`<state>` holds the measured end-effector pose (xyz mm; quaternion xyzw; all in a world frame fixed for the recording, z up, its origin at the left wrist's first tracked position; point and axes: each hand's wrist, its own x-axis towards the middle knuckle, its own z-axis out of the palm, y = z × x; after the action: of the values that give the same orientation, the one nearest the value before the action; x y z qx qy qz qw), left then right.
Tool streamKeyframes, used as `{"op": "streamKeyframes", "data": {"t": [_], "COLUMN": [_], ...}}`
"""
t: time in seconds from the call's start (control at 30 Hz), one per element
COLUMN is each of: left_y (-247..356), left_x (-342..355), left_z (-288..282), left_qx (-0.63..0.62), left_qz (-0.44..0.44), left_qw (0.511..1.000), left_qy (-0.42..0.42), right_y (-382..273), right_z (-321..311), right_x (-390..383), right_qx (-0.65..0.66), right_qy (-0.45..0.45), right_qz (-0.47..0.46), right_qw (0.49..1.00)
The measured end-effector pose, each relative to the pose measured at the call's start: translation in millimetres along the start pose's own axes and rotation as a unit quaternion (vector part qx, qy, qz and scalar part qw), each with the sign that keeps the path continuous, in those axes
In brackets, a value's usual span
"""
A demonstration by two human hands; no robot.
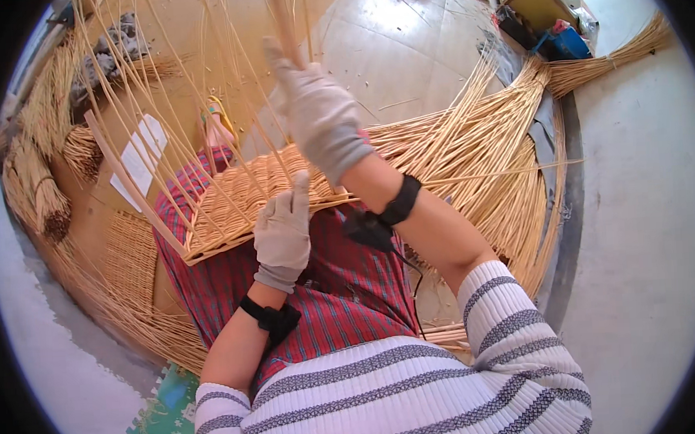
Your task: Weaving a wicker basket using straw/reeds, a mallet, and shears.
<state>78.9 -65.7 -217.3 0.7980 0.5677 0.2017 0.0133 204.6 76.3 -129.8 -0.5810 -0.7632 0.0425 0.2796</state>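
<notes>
A half-woven wicker basket [232, 193] rests on my lap over a red checked cloth [349, 252], its thin upright stakes fanning out away from me. My gloved left hand [282, 234] is closed on its near edge, one finger pointing up along the weave. Above the basket's right part, my gloved right hand [318, 112] is wrapped round a flat wooden post [284, 24]. A similar wooden post [129, 177] slants up from the basket's left corner. The lower end of the post in my right hand is hidden behind the hand and forearm.
Long loose wicker rods [486, 162] lie in a broad heap to the right. Tied rod bundles [43, 190] stand at the far left beside a white sheet [140, 161]. A woven panel [126, 260] lies left of my lap. A blue container [566, 42] sits at the far right.
</notes>
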Motion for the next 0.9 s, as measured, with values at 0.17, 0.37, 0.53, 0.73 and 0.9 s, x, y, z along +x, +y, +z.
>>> {"op": "streamKeyframes", "data": {"t": [0.17, 0.37, 0.53, 0.73, 0.9], "left_y": [-10, -37, -38, -32, -34], "left_x": [27, 27, 25, 26, 31], "left_z": [-52, -34, -37, -39, -44], "left_qx": [-0.056, -0.119, -0.058, -0.027, -0.018], "left_qz": [-0.041, -0.043, -0.006, -0.029, 0.001], "left_qw": [0.997, 0.992, 0.998, 0.998, 0.999], "left_qy": [-0.039, -0.005, 0.032, 0.044, 0.037], "right_y": [-18, 28, 49, 50, 53], "right_z": [-21, -18, -10, -4, -9], "right_x": [24, -71, -65, -75, -79], "right_qx": [0.192, 0.021, -0.038, -0.004, 0.001], "right_qy": [-0.051, -0.054, -0.131, -0.140, -0.160], "right_qz": [-0.009, -0.228, -0.300, -0.247, -0.211], "right_qw": [0.980, 0.972, 0.944, 0.959, 0.964]}}
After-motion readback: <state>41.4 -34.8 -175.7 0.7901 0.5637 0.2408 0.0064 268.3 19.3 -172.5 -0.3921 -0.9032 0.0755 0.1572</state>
